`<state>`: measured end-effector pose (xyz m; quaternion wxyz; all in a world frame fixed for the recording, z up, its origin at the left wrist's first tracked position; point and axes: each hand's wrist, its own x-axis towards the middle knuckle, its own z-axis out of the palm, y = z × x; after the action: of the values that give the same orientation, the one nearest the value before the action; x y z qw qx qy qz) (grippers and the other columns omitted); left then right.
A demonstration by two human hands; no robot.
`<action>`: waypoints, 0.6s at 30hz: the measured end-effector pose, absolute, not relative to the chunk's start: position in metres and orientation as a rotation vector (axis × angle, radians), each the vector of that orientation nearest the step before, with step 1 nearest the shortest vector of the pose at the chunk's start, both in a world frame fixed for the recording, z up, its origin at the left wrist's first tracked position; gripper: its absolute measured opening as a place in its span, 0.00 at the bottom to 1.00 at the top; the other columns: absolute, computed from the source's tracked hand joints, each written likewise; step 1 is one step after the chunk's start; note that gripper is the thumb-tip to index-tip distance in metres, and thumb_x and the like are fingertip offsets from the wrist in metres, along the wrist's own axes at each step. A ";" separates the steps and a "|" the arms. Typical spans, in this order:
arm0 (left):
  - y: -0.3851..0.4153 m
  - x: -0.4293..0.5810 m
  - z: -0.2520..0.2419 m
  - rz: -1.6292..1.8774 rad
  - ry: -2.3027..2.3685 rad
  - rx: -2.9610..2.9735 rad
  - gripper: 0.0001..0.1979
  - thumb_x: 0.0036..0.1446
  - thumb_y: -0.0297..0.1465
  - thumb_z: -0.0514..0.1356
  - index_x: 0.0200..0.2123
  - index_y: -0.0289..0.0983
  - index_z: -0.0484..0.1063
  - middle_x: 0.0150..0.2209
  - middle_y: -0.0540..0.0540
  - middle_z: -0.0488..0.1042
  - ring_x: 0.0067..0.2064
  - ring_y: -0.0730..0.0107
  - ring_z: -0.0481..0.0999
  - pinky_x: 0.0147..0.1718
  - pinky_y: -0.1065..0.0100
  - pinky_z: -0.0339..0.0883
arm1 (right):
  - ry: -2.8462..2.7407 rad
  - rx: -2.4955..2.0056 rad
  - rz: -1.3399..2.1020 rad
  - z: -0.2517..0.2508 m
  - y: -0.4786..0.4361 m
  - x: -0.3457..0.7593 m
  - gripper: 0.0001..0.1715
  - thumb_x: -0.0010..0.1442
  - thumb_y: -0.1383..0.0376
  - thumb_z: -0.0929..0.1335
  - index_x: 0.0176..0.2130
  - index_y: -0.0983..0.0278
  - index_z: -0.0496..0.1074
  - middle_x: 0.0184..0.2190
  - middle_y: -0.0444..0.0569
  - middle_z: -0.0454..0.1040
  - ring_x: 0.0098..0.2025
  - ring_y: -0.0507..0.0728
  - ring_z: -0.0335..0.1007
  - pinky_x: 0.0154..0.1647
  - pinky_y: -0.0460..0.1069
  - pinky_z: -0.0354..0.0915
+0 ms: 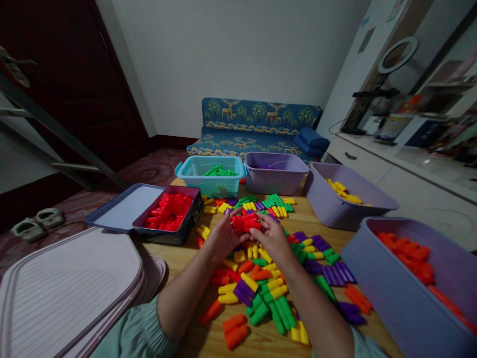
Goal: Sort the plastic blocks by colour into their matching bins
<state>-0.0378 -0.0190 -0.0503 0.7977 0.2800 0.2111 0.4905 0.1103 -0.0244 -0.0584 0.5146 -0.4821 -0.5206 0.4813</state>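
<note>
Several red plastic building pieces [245, 222] are held between my two hands over the middle of the table. My left hand [225, 236] cups them from the left, fingers curled around their edge. From the other side, my right hand [274, 236] grips them with thumb and fingers closed. Below and around my hands lies a spread of finger-shaped pieces: green ones [274, 306], yellow ones [228, 293], purple ones [337, 274] and orange ones [235, 330]. Some of these are joined side by side.
A dark case [186, 223] with red pieces stands open at left. A turquoise bin [212, 186] holds green pieces. Beside it, one lavender bin [276, 184] holds purple, another lavender bin [330, 211] yellow, and a nearer bin [387, 288] orange. Pale lids [70, 288] lie at left.
</note>
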 end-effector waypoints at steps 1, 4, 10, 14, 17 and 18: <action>-0.019 -0.039 -0.049 1.042 0.440 0.587 0.29 0.56 0.48 0.56 0.55 0.36 0.63 0.44 0.38 0.76 0.44 0.58 0.77 0.42 0.58 0.71 | -1.249 -1.142 1.163 -0.059 -0.024 0.110 0.29 0.46 0.63 0.70 0.49 0.66 0.68 0.37 0.51 0.77 0.24 0.51 0.71 0.28 0.48 0.70; -0.019 -0.043 -0.046 1.028 0.414 0.561 0.29 0.57 0.47 0.55 0.56 0.36 0.62 0.43 0.38 0.76 0.45 0.58 0.77 0.42 0.59 0.71 | -1.259 -1.095 1.171 -0.059 -0.024 0.109 0.24 0.46 0.63 0.70 0.45 0.66 0.70 0.36 0.50 0.78 0.26 0.52 0.72 0.29 0.47 0.70; -0.021 -0.040 -0.051 1.047 0.435 0.618 0.25 0.54 0.35 0.62 0.55 0.37 0.64 0.47 0.39 0.75 0.47 0.61 0.76 0.46 0.60 0.70 | -1.267 -1.106 1.133 -0.058 -0.025 0.111 0.23 0.48 0.59 0.70 0.44 0.66 0.71 0.37 0.52 0.78 0.30 0.55 0.75 0.32 0.50 0.72; -0.021 -0.033 -0.055 1.070 0.517 0.711 0.27 0.47 0.28 0.68 0.52 0.36 0.68 0.49 0.39 0.75 0.47 0.63 0.76 0.47 0.65 0.68 | -1.289 -1.130 1.030 -0.058 -0.026 0.113 0.24 0.50 0.59 0.70 0.46 0.66 0.72 0.39 0.53 0.78 0.37 0.58 0.76 0.38 0.52 0.72; -0.022 -0.029 -0.057 1.089 0.579 0.767 0.27 0.45 0.30 0.70 0.51 0.37 0.70 0.48 0.40 0.75 0.45 0.64 0.76 0.44 0.67 0.69 | -1.275 -1.162 1.024 -0.057 -0.026 0.113 0.24 0.49 0.59 0.70 0.46 0.66 0.72 0.39 0.53 0.78 0.35 0.58 0.76 0.35 0.51 0.72; -0.022 -0.029 -0.057 1.103 0.604 0.783 0.27 0.45 0.31 0.70 0.50 0.38 0.70 0.47 0.40 0.75 0.45 0.64 0.77 0.43 0.68 0.69 | -1.270 -1.158 1.035 -0.056 -0.026 0.113 0.24 0.49 0.60 0.70 0.46 0.66 0.72 0.39 0.53 0.78 0.34 0.58 0.76 0.35 0.51 0.72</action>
<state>-0.0286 -0.0218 -0.0574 0.7379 0.3569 0.2750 0.5025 0.1129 -0.0265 -0.0562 0.5377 -0.4866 -0.5336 0.4352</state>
